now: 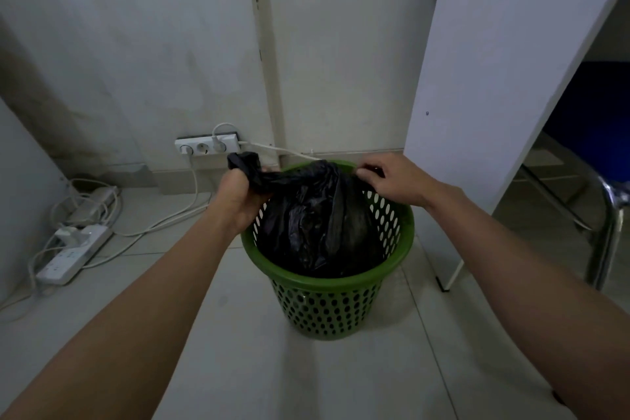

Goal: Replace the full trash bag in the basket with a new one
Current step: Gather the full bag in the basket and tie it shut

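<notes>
At the far left, on the tiled floor, we see a white power strip with plugs in it. A second power strip lies behind it, closer to the wall. White cables run from them across the floor. Low on the wall there is a white row of wall sockets, and one plug sits in it.

Next comes the left hand. Its fingers are closed tight around the gathered neck of the black trash bag, and the twisted end of the plastic stands out above the fist. The neck is drawn to the left, over the left side of the basket rim.

The bag itself sits inside the green plastic basket. This is a round basket with many oval holes in its wall, and it stands upright on the floor in the middle of the view. The bag looks full and fills the basket up to the rim.

The right hand is at the far right part of the rim. Its fingers are bent, and thumb and forefinger come together at the edge of the bag. We cannot tell if they really pinch the plastic or only touch it.

To the right of the basket, a tall white panel stands on the floor near it. Further right we see a chrome chair leg, with something dark blue in the shadow behind it.
</notes>
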Motion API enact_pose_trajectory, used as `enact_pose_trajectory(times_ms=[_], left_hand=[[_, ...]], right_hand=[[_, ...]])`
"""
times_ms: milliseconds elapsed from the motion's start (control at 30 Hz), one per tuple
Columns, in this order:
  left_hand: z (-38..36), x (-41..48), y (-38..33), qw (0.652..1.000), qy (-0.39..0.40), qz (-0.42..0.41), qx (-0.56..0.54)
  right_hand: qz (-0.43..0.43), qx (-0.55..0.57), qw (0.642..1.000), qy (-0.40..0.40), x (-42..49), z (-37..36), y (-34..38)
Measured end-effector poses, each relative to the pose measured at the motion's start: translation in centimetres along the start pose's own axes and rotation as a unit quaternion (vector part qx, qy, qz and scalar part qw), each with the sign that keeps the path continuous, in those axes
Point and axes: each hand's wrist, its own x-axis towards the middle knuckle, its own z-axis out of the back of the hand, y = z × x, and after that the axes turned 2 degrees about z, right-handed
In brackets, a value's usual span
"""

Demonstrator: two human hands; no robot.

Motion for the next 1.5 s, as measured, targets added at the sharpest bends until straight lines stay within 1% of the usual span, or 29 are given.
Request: enact_pose_trajectory(times_ms=[67, 133, 267, 367, 467, 533, 633, 667, 700, 733, 767, 800, 833, 867, 900, 933, 967, 1000, 1067, 1133, 1167, 1200, 1233, 1267, 1300, 1333, 1367, 1433, 1500], left_hand=[[1.4, 0.9, 0.3, 0.999, -0.042, 0.012, 0.006], [2.5, 1.5, 0.4, 0.998, -0.063, 0.023, 0.018], [4.2, 2.2, 0.5, 0.994, -0.072, 0.044, 0.065], [4.8, 2.8, 0.6, 0.993, -0.078, 0.048, 0.075], [4.0, 3.2, 0.2, 0.992, -0.086, 0.049, 0.081], [2.8, 3.0, -0.3, 0.996, -0.074, 0.042, 0.020], [0.9, 1.7, -0.5, 0.990, -0.016, 0.022, -0.138], [0.5, 1.1, -0.3, 0.988, 0.005, 0.013, -0.152], [0.3, 0.8, 0.1, 0.994, 0.014, 0.003, -0.112], [0.2, 0.6, 0.6, 1.000, 0.013, -0.014, -0.006], [0.1, 0.4, 1.2, 0.989, 0.015, -0.031, 0.147], [0.2, 0.6, 2.0, 0.955, 0.016, -0.048, 0.294], [0.2, 0.9, 2.8, 0.918, 0.014, -0.066, 0.392], [0.2, 1.4, 3.3, 0.902, -0.004, -0.072, 0.426], [-0.1, 1.5, 3.5, 0.911, -0.024, -0.069, 0.406], [-0.4, 1.9, 3.7, 0.931, -0.040, -0.063, 0.357], [-0.6, 2.2, 3.7, 0.945, -0.045, -0.063, 0.317], [-1.0, 2.4, 3.7, 0.951, -0.042, -0.070, 0.298], [-1.8, 2.4, 3.5, 0.956, -0.032, -0.099, 0.275], [-2.7, 2.1, 3.6, 0.971, -0.012, -0.123, 0.204], [-3.2, 1.9, 3.7, 0.980, 0.000, -0.122, 0.155], [-3.7, 1.7, 3.7, 0.987, 0.001, -0.118, 0.113], [-4.2, 1.4, 3.6, 0.989, -0.006, -0.116, 0.089], [-4.5, 1.2, 3.7, 0.990, -0.015, -0.111, 0.084], [-4.7, 1.1, 3.8, 0.990, -0.022, -0.108, 0.089], [-4.9, 1.2, 3.9, 0.990, -0.028, -0.104, 0.093], [-5.0, 1.2, 3.9, 0.989, -0.034, -0.103, 0.099], [-5.1, 1.5, 3.9, 0.986, -0.047, -0.109, 0.118], [-5.4, 1.6, 3.7, 0.982, -0.052, -0.113, 0.142]], right_hand=[[0.004, -0.033, 0.999, 0.004, -0.4, -0.3, -1.1], [0.009, -0.060, 0.998, 0.010, -0.6, -0.5, -1.9], [0.011, -0.099, 0.995, 0.021, -0.6, -0.5, -2.6], [0.000, -0.109, 0.994, 0.027, -0.6, -0.8, -3.1], [-0.001, -0.129, 0.992, 0.013, -0.2, -0.9, -3.0], [-0.014, -0.185, 0.983, -0.014, 0.1, -1.2, -2.4], [-0.072, -0.298, 0.944, -0.125, -0.3, -1.8, -1.3], [-0.092, -0.311, 0.932, -0.161, -0.7, -2.1, -0.9], [-0.113, -0.311, 0.927, -0.177, -1.0, -2.3, -0.6], [-0.142, -0.280, 0.934, -0.171, -1.3, -2.5, -0.4], [-0.188, -0.224, 0.944, -0.151, -1.4, -2.7, -0.2], [-0.241, -0.159, 0.950, -0.117, -1.4, -2.8, 0.1], [-0.286, -0.090, 0.950, -0.090, -1.3, -2.8, 0.4], [-0.317, -0.026, 0.945, -0.079, -1.2, -2.6, 0.9], [-0.337, 0.034, 0.938, -0.074, -0.8, -2.4, 1.2], [-0.353, 0.104, 0.927, -0.069, -0.5, -2.2, 1.6], [-0.366, 0.200, 0.907, -0.060, 0.0, -2.2, 2.0], [-0.363, 0.315, 0.875, -0.055, 0.6, -2.5, 2.3], [-0.334, 0.520, 0.781, -0.089, 1.5, -3.8, 2.3], [-0.312, 0.622, 0.701, -0.158, 2.5, -5.2, 1.8], [-0.307, 0.644, 0.675, -0.186, 3.0, -5.7, 1.7], [-0.298, 0.658, 0.658, -0.214, 3.4, -6.1, 1.9], [-0.283, 0.649, 0.666, -0.236, 3.6, -6.0, 2.4], [-0.259, 0.616, 0.699, -0.255, 3.5, -5.7, 3.3], [-0.224, 0.559, 0.758, -0.250, 3.3, -5.5, 3.6], [-0.181, 0.511, 0.810, -0.226, 2.8, -5.3, 4.3], [-0.129, 0.485, 0.845, -0.185, 2.3, -5.3, 4.8], [-0.056, 0.445, 0.886, -0.120, 1.6, -5.7, 4.9], [-0.027, 0.386, 0.916, -0.105, 1.6, -6.1, 4.3]])
